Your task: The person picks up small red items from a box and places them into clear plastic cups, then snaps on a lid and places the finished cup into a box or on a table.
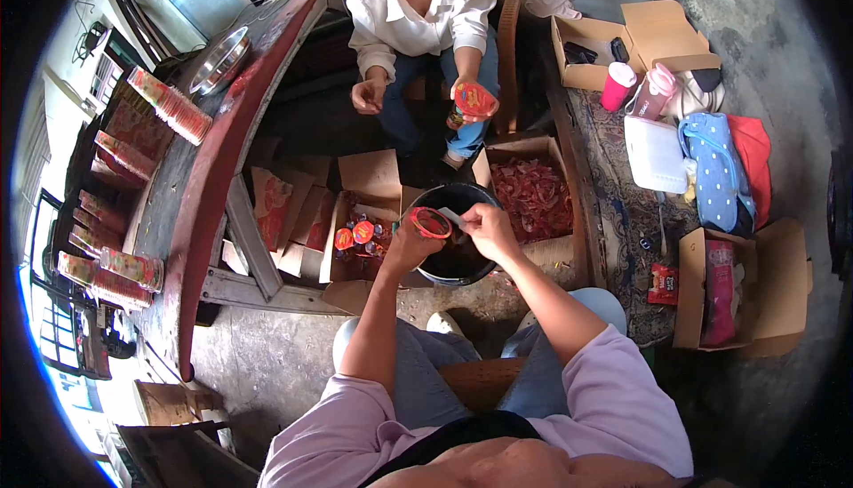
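My left hand grips a plastic cup with a red rim, its mouth facing up towards me. In my right hand is a small pale flat piece, held close to the cup's rim; whether it touches the cup I cannot tell. Both hands are above a black plastic bucket, whose dark inside is partly hidden by them. Left of the bucket, an open cardboard box holds several cups with red-and-orange printed lids.
Red plastic scraps fill a box right of the bucket. Opposite sits a person holding a red-lidded cup. Stacked cups and a metal bowl stand on the left table. Boxes, tumblers and a blue dotted bag occupy the right side.
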`<state>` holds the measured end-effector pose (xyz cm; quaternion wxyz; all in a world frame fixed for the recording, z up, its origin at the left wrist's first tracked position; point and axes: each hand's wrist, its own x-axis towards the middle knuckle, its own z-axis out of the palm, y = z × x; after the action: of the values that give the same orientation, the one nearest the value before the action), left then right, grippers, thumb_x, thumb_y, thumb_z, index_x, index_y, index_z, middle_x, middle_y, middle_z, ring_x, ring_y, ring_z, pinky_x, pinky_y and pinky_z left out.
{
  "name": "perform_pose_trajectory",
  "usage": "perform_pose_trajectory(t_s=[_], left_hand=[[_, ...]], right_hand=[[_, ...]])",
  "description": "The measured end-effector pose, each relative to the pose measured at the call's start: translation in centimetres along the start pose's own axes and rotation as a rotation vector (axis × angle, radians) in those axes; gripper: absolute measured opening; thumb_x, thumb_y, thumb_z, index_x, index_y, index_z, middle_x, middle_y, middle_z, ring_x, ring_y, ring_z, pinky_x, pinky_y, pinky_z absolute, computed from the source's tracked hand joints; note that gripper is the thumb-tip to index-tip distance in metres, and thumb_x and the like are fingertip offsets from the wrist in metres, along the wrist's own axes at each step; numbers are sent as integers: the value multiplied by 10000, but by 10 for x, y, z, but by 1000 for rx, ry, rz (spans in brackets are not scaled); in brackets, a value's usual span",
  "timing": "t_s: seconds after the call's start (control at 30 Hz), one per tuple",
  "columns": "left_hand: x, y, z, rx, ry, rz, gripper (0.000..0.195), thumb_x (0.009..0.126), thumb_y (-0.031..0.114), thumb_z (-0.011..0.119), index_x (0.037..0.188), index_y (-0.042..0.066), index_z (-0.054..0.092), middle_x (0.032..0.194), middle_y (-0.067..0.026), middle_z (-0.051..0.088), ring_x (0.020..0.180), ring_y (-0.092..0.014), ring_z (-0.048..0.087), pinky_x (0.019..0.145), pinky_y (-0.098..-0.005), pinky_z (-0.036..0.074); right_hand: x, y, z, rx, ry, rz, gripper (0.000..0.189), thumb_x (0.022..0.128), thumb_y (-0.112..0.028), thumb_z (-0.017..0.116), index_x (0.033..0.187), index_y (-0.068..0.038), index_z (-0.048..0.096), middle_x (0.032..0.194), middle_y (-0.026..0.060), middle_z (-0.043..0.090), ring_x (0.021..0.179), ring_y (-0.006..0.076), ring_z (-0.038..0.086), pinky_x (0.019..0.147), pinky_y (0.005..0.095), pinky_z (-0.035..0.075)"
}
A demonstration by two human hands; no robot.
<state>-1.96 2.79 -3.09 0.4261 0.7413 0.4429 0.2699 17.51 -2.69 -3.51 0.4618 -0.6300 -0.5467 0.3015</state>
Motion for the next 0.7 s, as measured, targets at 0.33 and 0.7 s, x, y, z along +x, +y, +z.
perform_pose_trajectory(t_s=[0.33, 0.7], left_hand=[[-13, 32, -7, -60, 2, 155, 607, 657, 160, 884, 1166, 21, 583, 1078, -112, 671, 1035, -208, 637, 907, -351, 499], [-26, 38, -2, -24, 236, 438, 619, 716, 129, 845, 1245, 20, 541, 1170, -119, 629, 1079, -204, 614, 927, -353, 492]], right_hand=[[6, 3, -42, 228, -144, 129, 117, 817, -58, 749, 910, -10, 696, 811, 69, 711, 743, 122, 647, 676, 282, 502], [4, -23, -68, 338, -124, 90, 108, 841, -54, 732, 901, 8, 667, 832, 58, 694, 755, 108, 638, 699, 258, 497]])
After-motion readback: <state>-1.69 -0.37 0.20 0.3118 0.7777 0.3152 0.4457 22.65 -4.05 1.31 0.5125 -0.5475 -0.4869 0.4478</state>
